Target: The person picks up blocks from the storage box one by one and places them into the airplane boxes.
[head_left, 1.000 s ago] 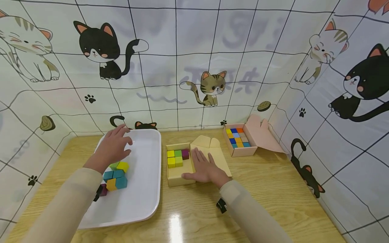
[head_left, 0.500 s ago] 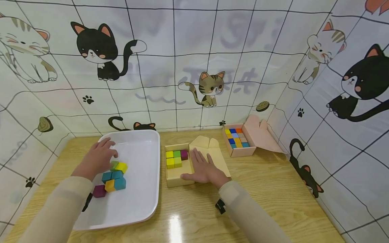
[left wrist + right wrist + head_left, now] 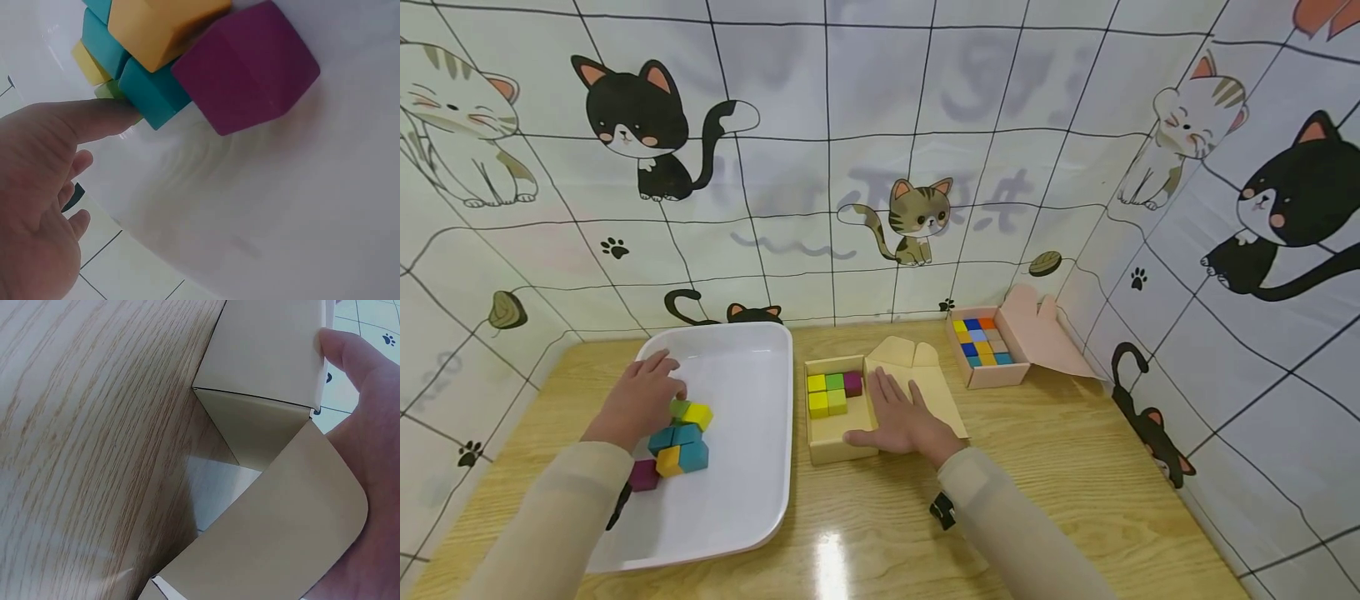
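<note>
My left hand [image 3: 638, 402] reaches into the white tray [image 3: 751, 467], thumb and index finger at the light green cube [image 3: 680, 409], pinching it. In the left wrist view the thumb [image 3: 100, 119] overlaps this cube, and the index finger is hidden. A yellow cube [image 3: 698, 416], teal cubes [image 3: 693, 456], an orange cube [image 3: 669, 461] and a purple cube [image 3: 250, 69] lie close by. My right hand [image 3: 910, 423] rests with spread fingers on the folded-back lid of the pale yellow box [image 3: 842, 450], its thumb at the box edge. Inside are yellow, green and purple cubes [image 3: 852, 383].
Behind and to the right stands a pink box [image 3: 997, 377] filled with coloured cubes, its lid [image 3: 1052, 337] folded back to the right. All of it stands on a wooden table [image 3: 1075, 483], enclosed by cat-print walls [image 3: 790, 183].
My left hand has moved from above the back of the tray left and down to the green cube, uncovering the purple cube. My right hand stays on the box lid.
</note>
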`<state>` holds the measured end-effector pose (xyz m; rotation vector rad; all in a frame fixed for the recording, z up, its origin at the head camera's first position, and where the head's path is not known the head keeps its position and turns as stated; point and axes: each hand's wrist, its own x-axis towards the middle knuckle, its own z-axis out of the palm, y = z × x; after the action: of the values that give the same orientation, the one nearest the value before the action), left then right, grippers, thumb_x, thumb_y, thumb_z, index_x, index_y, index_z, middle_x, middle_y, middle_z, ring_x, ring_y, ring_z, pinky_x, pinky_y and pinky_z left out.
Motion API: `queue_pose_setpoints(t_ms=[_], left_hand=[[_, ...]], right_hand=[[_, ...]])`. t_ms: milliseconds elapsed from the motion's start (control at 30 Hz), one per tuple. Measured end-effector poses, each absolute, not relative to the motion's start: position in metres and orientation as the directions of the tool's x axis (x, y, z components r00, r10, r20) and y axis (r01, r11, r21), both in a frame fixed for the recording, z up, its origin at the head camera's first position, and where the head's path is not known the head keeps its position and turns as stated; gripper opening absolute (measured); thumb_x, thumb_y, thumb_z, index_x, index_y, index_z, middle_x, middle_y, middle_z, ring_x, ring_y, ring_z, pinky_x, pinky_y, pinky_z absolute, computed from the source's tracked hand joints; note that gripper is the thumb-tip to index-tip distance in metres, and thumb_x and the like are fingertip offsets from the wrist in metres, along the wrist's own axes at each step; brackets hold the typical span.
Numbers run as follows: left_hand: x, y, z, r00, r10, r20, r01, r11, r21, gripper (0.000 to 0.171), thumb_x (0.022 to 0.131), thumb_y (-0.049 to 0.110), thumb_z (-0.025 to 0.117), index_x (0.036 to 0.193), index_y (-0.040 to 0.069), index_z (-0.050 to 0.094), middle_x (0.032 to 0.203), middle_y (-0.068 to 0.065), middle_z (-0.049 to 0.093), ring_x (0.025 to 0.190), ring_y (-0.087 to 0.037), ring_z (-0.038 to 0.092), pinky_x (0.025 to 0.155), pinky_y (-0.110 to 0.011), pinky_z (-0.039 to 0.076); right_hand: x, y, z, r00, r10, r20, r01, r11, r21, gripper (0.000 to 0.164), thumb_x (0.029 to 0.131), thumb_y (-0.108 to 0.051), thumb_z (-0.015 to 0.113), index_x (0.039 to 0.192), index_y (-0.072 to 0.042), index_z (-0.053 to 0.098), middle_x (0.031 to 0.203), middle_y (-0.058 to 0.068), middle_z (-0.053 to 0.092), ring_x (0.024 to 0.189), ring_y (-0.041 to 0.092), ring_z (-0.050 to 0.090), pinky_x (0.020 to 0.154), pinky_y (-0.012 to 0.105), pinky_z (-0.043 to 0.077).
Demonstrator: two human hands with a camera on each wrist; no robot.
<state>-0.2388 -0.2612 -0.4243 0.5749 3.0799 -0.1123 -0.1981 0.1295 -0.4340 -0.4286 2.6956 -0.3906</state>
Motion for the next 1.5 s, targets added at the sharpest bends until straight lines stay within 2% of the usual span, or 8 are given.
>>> queue_pose_setpoints(t_ms=[367,633,800,1033,1300,1500], left_hand=[[-0.24,-0.267,-0.421,-0.933,0.361,0.004,0.359,0.929,-0.087,0.018,0.072,0.01,0.079,0.089,0.011,0.074,0.127,-0.025,0.055,0.134,-0.049,0.03,0.111,-0.067,0.03],[-0.242,-0.271,-0.411,-0.942,0.333,0.045,0.333,0.943,-0.018,0.027,0.07,0.017,0.08,0.093,0.007,0.071,0.13,-0.026,0.052,0.136,-0.051,0.027,0.111,-0.07,0.026],[-0.245,-0.266,-0.403,-0.949,0.311,0.062,0.312,0.95,0.022,0.028,0.075,0.022,0.077,0.097,0.006,0.07,0.134,-0.026,0.049,0.138,-0.05,0.023,0.112,-0.071,0.023],[-0.246,-0.242,-0.388,-0.94,0.324,0.106,0.333,0.94,0.075,0.029,0.079,0.029,0.074,0.097,0.007,0.07,0.133,-0.023,0.051,0.141,-0.047,0.023,0.114,-0.068,0.022],[-0.247,-0.203,-0.376,-0.92,0.37,0.126,0.384,0.917,0.107,0.03,0.081,0.033,0.074,0.098,0.008,0.07,0.137,-0.019,0.05,0.144,-0.043,0.021,0.117,-0.064,0.018],[-0.248,-0.178,-0.372,-0.897,0.414,0.155,0.434,0.893,0.123,0.029,0.081,0.034,0.073,0.095,0.009,0.07,0.137,-0.016,0.051,0.146,-0.039,0.022,0.119,-0.06,0.02]], right_hand=[[-0.199,0.128,-0.434,-0.881,-0.345,-0.323,-0.241,0.916,-0.32,0.108,0.085,-0.074,0.047,0.157,-0.01,-0.001,0.166,0.008,-0.005,0.155,0.026,0.002,0.124,0.055,-0.001],[-0.2,0.128,-0.435,-0.883,-0.343,-0.321,-0.244,0.919,-0.309,0.108,0.085,-0.074,0.046,0.157,-0.01,-0.001,0.166,0.008,-0.004,0.155,0.026,0.003,0.124,0.055,-0.002],[-0.199,0.128,-0.435,-0.883,-0.342,-0.322,-0.243,0.919,-0.31,0.108,0.085,-0.074,0.047,0.157,-0.01,-0.001,0.166,0.009,-0.004,0.155,0.026,0.003,0.124,0.055,-0.002],[-0.197,0.128,-0.433,-0.882,-0.343,-0.322,-0.244,0.918,-0.312,0.107,0.086,-0.074,0.047,0.157,-0.01,-0.001,0.166,0.008,-0.005,0.155,0.026,0.003,0.124,0.055,-0.002],[-0.197,0.128,-0.432,-0.88,-0.343,-0.33,-0.238,0.917,-0.319,0.105,0.087,-0.07,0.048,0.157,-0.01,-0.001,0.166,0.008,-0.005,0.155,0.026,0.002,0.124,0.054,-0.002],[-0.198,0.128,-0.433,-0.879,-0.344,-0.329,-0.241,0.918,-0.316,0.105,0.087,-0.071,0.047,0.157,-0.011,-0.002,0.166,0.007,-0.005,0.155,0.025,0.002,0.124,0.054,-0.002]])
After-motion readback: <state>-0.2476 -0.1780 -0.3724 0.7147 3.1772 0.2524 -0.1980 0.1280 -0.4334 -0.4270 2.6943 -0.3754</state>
